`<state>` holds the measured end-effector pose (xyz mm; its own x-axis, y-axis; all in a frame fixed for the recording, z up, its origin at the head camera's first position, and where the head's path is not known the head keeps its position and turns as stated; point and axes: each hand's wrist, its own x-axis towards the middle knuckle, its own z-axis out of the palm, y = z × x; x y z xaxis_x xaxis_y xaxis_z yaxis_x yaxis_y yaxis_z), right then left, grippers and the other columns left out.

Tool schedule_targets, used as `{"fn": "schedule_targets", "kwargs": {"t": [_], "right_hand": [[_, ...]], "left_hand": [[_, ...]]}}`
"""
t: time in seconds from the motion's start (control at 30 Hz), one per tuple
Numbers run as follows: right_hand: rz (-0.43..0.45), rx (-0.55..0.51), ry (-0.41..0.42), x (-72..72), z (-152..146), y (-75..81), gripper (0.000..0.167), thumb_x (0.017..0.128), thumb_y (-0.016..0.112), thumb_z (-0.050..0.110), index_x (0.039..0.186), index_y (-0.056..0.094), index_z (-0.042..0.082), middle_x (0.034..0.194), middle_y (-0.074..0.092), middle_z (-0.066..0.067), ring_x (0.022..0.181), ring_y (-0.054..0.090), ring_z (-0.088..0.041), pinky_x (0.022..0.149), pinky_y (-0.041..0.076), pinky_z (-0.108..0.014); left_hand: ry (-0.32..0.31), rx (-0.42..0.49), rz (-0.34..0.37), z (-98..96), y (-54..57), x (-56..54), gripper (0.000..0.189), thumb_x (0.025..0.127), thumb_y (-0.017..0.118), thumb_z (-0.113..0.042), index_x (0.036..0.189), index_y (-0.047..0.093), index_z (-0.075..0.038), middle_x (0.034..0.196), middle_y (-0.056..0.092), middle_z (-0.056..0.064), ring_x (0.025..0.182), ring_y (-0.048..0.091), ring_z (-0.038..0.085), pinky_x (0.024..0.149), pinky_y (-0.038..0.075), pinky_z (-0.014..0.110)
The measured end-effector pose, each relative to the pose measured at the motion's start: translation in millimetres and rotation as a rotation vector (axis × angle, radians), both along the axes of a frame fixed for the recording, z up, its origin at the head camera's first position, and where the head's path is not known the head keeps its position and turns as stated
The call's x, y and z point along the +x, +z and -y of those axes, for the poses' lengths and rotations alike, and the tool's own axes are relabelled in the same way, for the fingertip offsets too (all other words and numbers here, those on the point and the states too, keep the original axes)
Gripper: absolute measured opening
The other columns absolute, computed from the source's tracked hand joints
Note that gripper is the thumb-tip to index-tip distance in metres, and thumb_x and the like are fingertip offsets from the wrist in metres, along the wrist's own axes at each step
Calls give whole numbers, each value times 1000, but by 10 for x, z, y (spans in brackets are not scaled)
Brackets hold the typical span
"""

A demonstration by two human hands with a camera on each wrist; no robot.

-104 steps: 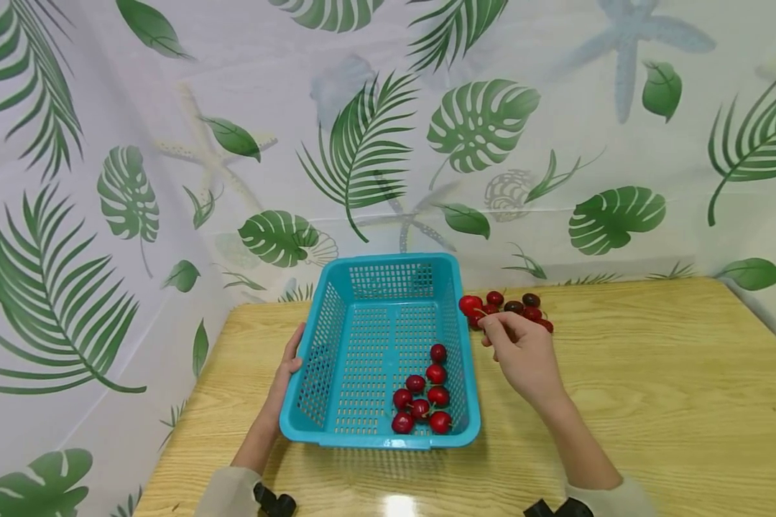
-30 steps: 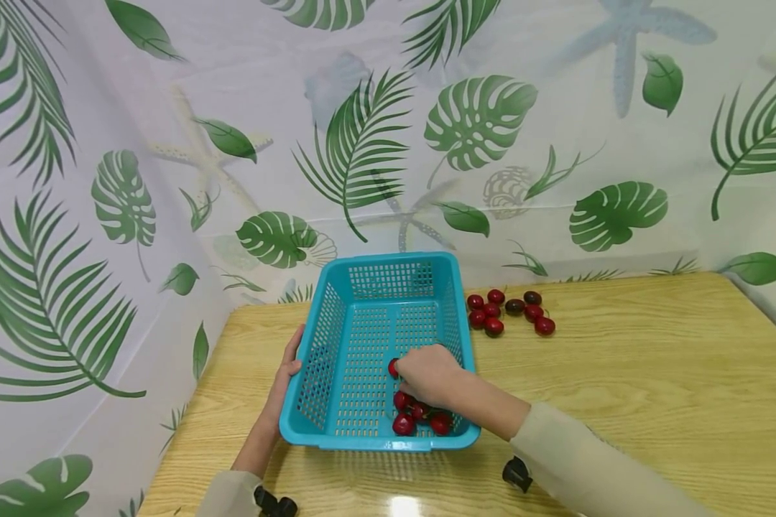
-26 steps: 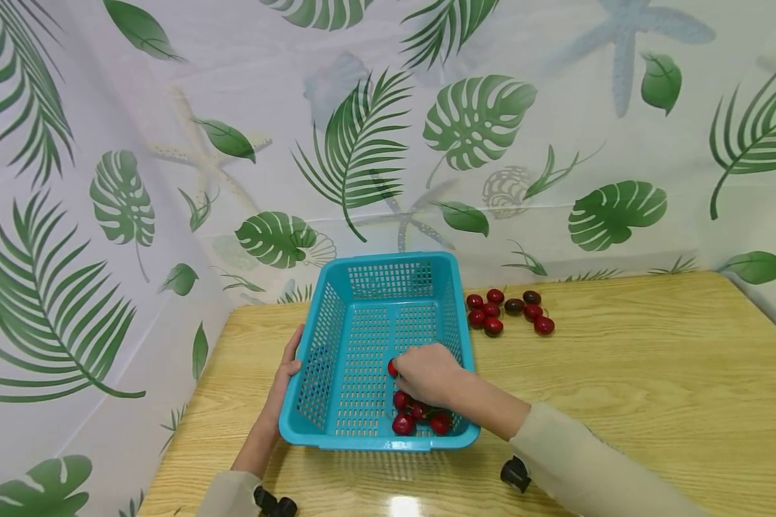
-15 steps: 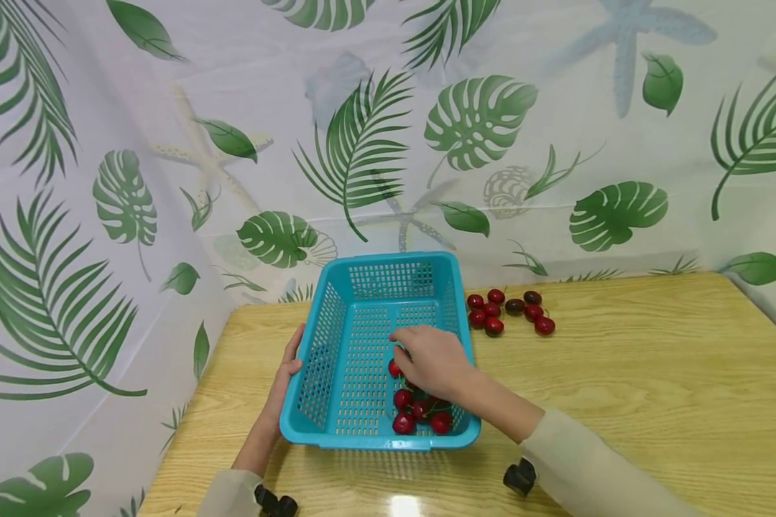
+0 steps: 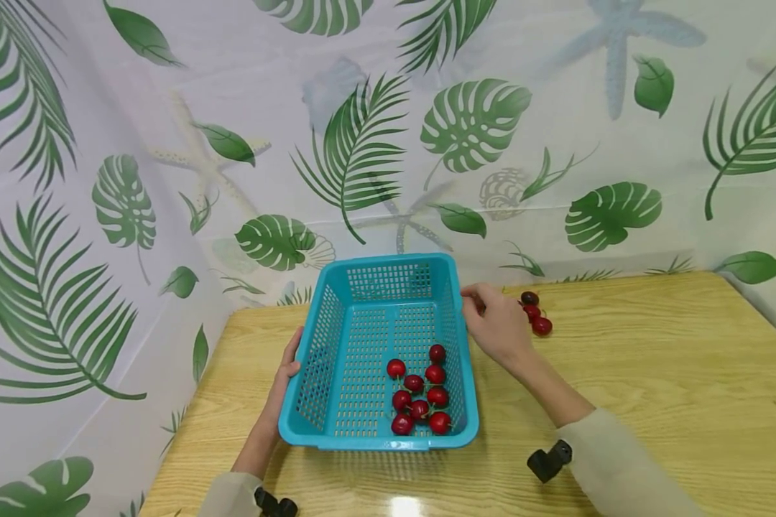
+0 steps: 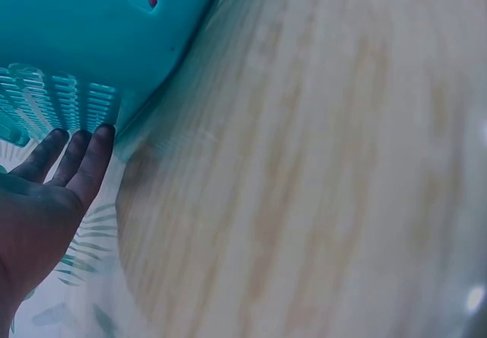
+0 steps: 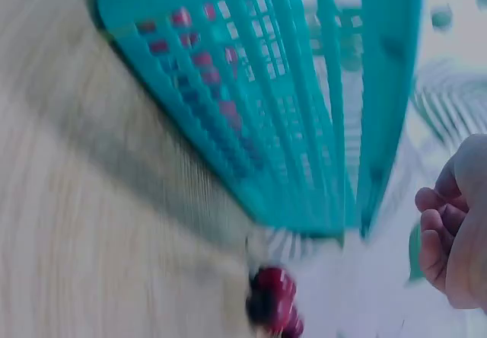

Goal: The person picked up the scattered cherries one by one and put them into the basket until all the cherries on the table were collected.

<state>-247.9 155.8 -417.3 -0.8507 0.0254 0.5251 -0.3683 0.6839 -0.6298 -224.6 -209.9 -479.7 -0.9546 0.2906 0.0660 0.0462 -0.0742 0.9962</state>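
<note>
My left hand [image 5: 284,373] rests against the outer left wall of a turquoise perforated basket [image 5: 378,445]; in the left wrist view its straight fingers [image 6: 91,159] touch that wall. Several red cherries [image 5: 419,410] lie in the basket's near right part, one cherry [image 5: 396,369] a little left of the others. Just past the right rim is my right hand [image 5: 501,327], loosely curled, with nothing seen between thumb and fingers in the right wrist view. It covers part of the cherry pile on the table; a few cherries [image 5: 542,326] show right of it.
The basket stands on a wood-grain table [image 5: 634,373]. A white cloth with green leaf prints [image 5: 475,126] hangs behind and at the left. Black wrist cameras [image 5: 550,461] sit at both cuffs.
My right hand has lifted out of the basket and moved right over its rim to the cherries on the table, leaving a cherry inside. My left hand stays at the basket.
</note>
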Motion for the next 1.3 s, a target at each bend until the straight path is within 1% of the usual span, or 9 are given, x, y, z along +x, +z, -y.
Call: {"fn": "schedule_targets", "kwargs": {"t": [0.13, 0.23, 0.3, 0.47, 0.57, 0.67, 0.83, 1.13, 1.3], "right_hand": [[168, -15, -71, -72, -271, -77, 25, 95, 52, 15, 108, 70, 2, 75, 66, -8, 56, 52, -19, 50, 38, -32], [276, 12, -67, -100, -399, -160, 28, 94, 49, 13, 111, 68, 0, 72, 61, -8, 51, 44, -16, 46, 32, -30], [321, 43, -35, -109, -434, -217, 30, 93, 49, 12, 113, 67, -2, 67, 56, -7, 47, 36, -15, 44, 27, -28], [380, 179, 84, -146, -368, -357, 30, 94, 53, 10, 118, 65, -2, 66, 57, -8, 49, 40, -17, 45, 30, -30], [417, 301, 145, -193, -280, -442, 33, 95, 54, 13, 124, 63, 0, 83, 68, -14, 63, 58, -23, 53, 46, -38], [453, 396, 193, -250, -201, -509, 36, 97, 54, 17, 130, 59, 3, 104, 70, -18, 88, 68, -33, 72, 54, -49], [533, 496, 218, -336, -127, -584, 31, 99, 53, 21, 125, 57, 5, 103, 69, -16, 97, 68, -36, 79, 54, -53], [524, 542, 158, -353, -116, -663, 38, 99, 52, 18, 129, 57, -4, 122, 61, -26, 115, 58, -43, 89, 50, -57], [476, 488, 109, -326, -174, -678, 26, 100, 50, 14, 114, 61, -5, 106, 58, -23, 90, 62, -36, 77, 54, -52]], "left_hand": [[1, 1, 4, -14, 6, 7, 66, 98, 20, -25, 161, -1, -23, 167, 0, 7, 149, 9, 40, 111, 19, 59], [3, -1, 3, -15, 5, 4, 67, 98, 21, -25, 161, -1, -23, 167, 0, 7, 149, 10, 41, 111, 20, 60], [3, 1, 2, -13, 5, -2, 67, 97, 21, -25, 161, -2, -22, 167, 0, 8, 149, 10, 41, 110, 20, 60], [1, 2, -6, -9, 17, -12, 68, 97, 21, -25, 161, -3, -20, 167, 0, 8, 149, 9, 41, 110, 20, 60], [2, 3, -7, -10, 16, -10, 68, 97, 21, -25, 161, -2, -20, 167, 0, 8, 149, 8, 40, 111, 19, 60], [5, 3, -9, -12, 11, -5, 68, 97, 21, -25, 161, -1, -21, 167, 0, 9, 149, 8, 41, 111, 17, 61], [6, 3, -8, -18, 16, 16, 68, 97, 22, -26, 161, -1, -20, 166, 1, 9, 150, 7, 40, 111, 16, 62], [7, -4, -5, -12, 0, 3, 67, 97, 23, -26, 161, 0, -21, 166, 1, 9, 149, 10, 40, 110, 20, 59], [14, 3, 2, -21, 3, -8, 69, 96, 21, -25, 161, 0, -21, 166, 2, 11, 148, 11, 42, 110, 21, 60]]}}
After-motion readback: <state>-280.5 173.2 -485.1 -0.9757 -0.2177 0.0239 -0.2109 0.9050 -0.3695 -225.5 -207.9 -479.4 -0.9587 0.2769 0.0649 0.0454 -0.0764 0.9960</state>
